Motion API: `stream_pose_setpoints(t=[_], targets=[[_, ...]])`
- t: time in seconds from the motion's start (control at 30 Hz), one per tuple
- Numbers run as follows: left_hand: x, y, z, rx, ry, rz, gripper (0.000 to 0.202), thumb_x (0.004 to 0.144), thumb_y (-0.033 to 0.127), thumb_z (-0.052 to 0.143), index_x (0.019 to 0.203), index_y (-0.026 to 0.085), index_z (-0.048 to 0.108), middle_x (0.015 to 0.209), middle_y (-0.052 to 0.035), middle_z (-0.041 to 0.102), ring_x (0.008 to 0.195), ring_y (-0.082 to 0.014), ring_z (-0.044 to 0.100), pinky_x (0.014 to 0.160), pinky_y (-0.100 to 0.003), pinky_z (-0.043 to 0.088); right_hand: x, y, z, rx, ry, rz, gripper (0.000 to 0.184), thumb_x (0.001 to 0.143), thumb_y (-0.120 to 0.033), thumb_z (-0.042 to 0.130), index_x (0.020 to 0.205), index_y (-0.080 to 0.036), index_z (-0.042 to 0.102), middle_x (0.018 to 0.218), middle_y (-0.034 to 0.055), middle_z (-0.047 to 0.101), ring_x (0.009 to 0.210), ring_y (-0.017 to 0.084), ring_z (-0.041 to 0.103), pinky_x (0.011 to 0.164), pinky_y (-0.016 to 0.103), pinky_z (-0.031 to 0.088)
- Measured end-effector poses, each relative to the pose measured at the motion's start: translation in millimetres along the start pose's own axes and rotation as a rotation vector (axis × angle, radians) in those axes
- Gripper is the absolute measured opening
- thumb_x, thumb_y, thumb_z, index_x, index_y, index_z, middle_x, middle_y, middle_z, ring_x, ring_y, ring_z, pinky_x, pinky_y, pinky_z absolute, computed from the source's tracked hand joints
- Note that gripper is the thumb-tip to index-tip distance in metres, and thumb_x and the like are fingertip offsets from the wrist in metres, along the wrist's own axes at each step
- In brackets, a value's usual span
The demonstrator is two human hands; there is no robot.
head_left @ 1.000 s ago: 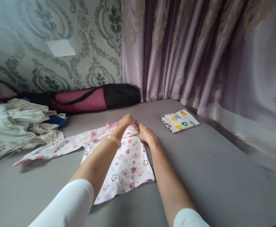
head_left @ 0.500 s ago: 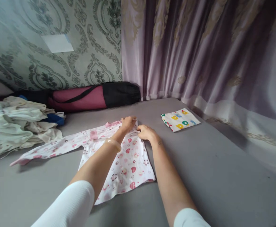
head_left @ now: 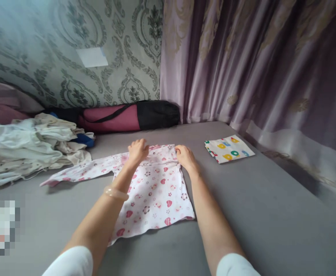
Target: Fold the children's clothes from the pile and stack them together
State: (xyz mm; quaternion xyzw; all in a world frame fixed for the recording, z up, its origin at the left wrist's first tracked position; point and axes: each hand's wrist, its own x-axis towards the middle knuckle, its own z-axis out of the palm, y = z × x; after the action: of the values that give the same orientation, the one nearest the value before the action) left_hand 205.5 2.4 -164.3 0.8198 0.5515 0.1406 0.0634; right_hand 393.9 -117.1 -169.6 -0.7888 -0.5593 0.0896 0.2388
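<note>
Both hands have drawn apart along the top of the garment since half a second ago, when they sat close together at its right shoulder. Widest in view is the grey mattress (head_left: 259,218), bare and open to the person's right and front, and bounded at the far right by the mauve curtain (head_left: 256,69) and behind by the patterned wallpaper (head_left: 55,46). A loose pile of pale clothes (head_left: 32,147) crowds the left edge, and a rolled pink-and-black mat bag (head_left: 127,117) lies against the wall. The heart-print baby shirt (head_left: 156,195) lies flat in the middle, between the forearms. Its right side looks already folded in to a straight edge, while the left sleeve (head_left: 78,174) still stretches out flat toward the pile, with clear mattress beside it. A folded letter-print cloth (head_left: 229,148) sits apart to the right, near the curtain. The left hand (head_left: 137,150) rests palm down with its fingers together on the left shoulder. The right hand (head_left: 185,156) lies with bent fingers on the top right corner; whether it pinches the fabric I cannot tell. A pale bangle (head_left: 116,193) circles the left wrist.
</note>
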Motion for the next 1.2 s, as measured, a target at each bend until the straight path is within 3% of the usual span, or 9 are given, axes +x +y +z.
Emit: stream_pose_setpoints(t=[0.13, 0.27, 0.43, 0.53, 0.67, 0.77, 0.9, 1.03, 1.2], targets=[[-25.7, -64.3, -10.6, 0.012, 0.015, -0.202, 0.035, 0.090, 0.036, 0.045, 0.116, 0.018, 0.060, 0.112, -0.0148, 0.067, 0.107, -0.0307, 0.060, 0.085, -0.037, 0.044, 2.9, -7.0, 15.4, 0.038, -0.008, -0.087, 0.041, 0.091, -0.006, 0.037, 0.119, -0.015, 0.066, 0.123, 0.0078, 0.067, 0.114, 0.014, 0.059, 0.100, 0.020, 0.038], [-45.5, -93.2, 1.1, -0.036, 0.031, -0.314, 0.039, 0.089, 0.042, 0.044, 0.111, 0.016, 0.062, 0.108, -0.0158, 0.069, 0.101, -0.0293, 0.063, 0.081, -0.034, 0.045, 4.7, -18.9, 31.9, 0.033, -0.031, -0.174, 0.041, 0.090, -0.003, 0.037, 0.117, -0.012, 0.066, 0.122, 0.0099, 0.067, 0.115, 0.014, 0.058, 0.101, 0.021, 0.037], [-48.5, -97.1, 12.3, -0.084, 0.052, -0.312, 0.041, 0.088, 0.051, 0.042, 0.094, 0.018, 0.066, 0.102, -0.0158, 0.070, 0.099, -0.0294, 0.063, 0.078, -0.034, 0.045, 14.4, -24.0, 32.0, -0.025, -0.123, -0.107, 0.036, 0.091, -0.007, 0.043, 0.114, -0.016, 0.068, 0.120, 0.0071, 0.069, 0.113, 0.015, 0.060, 0.099, 0.023, 0.040], [-46.8, -97.4, 12.3, -0.091, 0.030, -0.302, 0.045, 0.086, 0.058, 0.043, 0.090, 0.019, 0.066, 0.103, -0.0159, 0.069, 0.102, -0.0318, 0.062, 0.078, -0.036, 0.044, 22.0, -22.7, 24.1, -0.054, -0.095, -0.028, 0.036, 0.092, -0.009, 0.042, 0.115, -0.017, 0.068, 0.118, 0.0064, 0.070, 0.111, 0.016, 0.062, 0.096, 0.024, 0.043], [-46.0, -95.9, 11.1, -0.118, 0.020, -0.268, 0.034, 0.084, 0.049, 0.049, 0.091, 0.020, 0.066, 0.106, -0.0150, 0.067, 0.105, -0.0327, 0.059, 0.081, -0.039, 0.043, 26.6, -22.8, 24.4, -0.121, -0.060, 0.002, 0.037, 0.088, -0.004, 0.042, 0.109, -0.015, 0.071, 0.115, 0.0094, 0.070, 0.111, 0.018, 0.062, 0.097, 0.024, 0.042], [-45.2, -93.2, 9.4, -0.205, 0.113, -0.231, 0.023, 0.081, 0.038, 0.054, 0.093, 0.021, 0.065, 0.113, -0.0130, 0.064, 0.108, -0.0301, 0.057, 0.085, -0.038, 0.043, 27.8, -26.0, 34.5, -0.144, -0.042, -0.009, 0.038, 0.086, -0.001, 0.041, 0.108, -0.012, 0.070, 0.116, 0.0112, 0.068, 0.111, 0.018, 0.060, 0.098, 0.024, 0.040], [-43.5, -90.8, 7.6, -0.512, 0.244, -0.097, 0.014, 0.081, 0.033, 0.051, 0.083, 0.021, 0.058, 0.093, -0.0052, 0.064, 0.091, -0.0197, 0.058, 0.081, -0.029, 0.044, 25.9, -32.3, 48.9, -0.171, 0.015, -0.007, 0.039, 0.089, -0.004, 0.037, 0.116, -0.009, 0.065, 0.119, 0.0150, 0.063, 0.113, 0.018, 0.057, 0.100, 0.025, 0.038], [-40.8, -92.3, 11.4, -0.944, 0.225, -0.082, 0.021, 0.080, 0.042, 0.050, 0.081, 0.021, 0.049, 0.069, 0.0032, 0.055, 0.064, -0.0119, 0.052, 0.063, -0.023, 0.043, 16.2, -36.3, 59.6, -0.210, 0.039, 0.007, 0.039, 0.096, -0.017, 0.034, 0.125, -0.012, 0.059, 0.128, 0.0143, 0.058, 0.121, 0.019, 0.051, 0.104, 0.028, 0.035], [-37.3, -97.2, 16.1, -1.188, 0.234, -0.128, 0.030, 0.072, 0.047, 0.058, 0.083, 0.021, 0.049, 0.068, 0.0047, 0.053, 0.058, -0.0104, 0.052, 0.057, -0.023, 0.048, 5.9, -36.1, 71.6, -0.251, 0.022, -0.039, 0.051, 0.101, -0.031, 0.027, 0.143, -0.008, 0.042, 0.150, 0.0140, 0.041, 0.140, 0.022, 0.031, 0.115, 0.032, 0.020]])
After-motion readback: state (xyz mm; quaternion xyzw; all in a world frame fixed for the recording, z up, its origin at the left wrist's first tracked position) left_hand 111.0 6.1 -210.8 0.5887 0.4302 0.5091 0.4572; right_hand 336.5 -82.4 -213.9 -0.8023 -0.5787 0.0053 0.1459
